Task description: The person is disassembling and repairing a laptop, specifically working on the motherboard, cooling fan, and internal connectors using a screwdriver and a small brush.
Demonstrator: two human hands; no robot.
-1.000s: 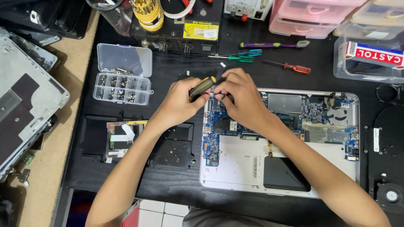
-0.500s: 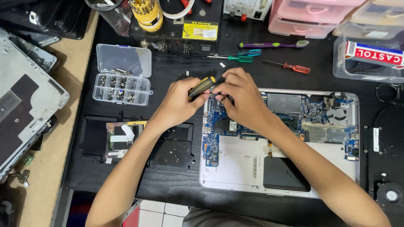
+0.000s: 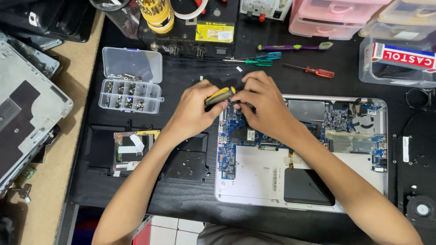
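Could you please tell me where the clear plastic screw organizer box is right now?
In the head view, the clear screw organizer box lies open on the black mat, beyond and outboard of the left hand, above the removed black panel.

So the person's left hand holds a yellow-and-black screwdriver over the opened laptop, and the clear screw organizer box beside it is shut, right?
Not quite: the head view shows the clear screw organizer box open, its lid flipped back. The rest stands: the left hand holds the yellow-and-black screwdriver over the opened laptop.
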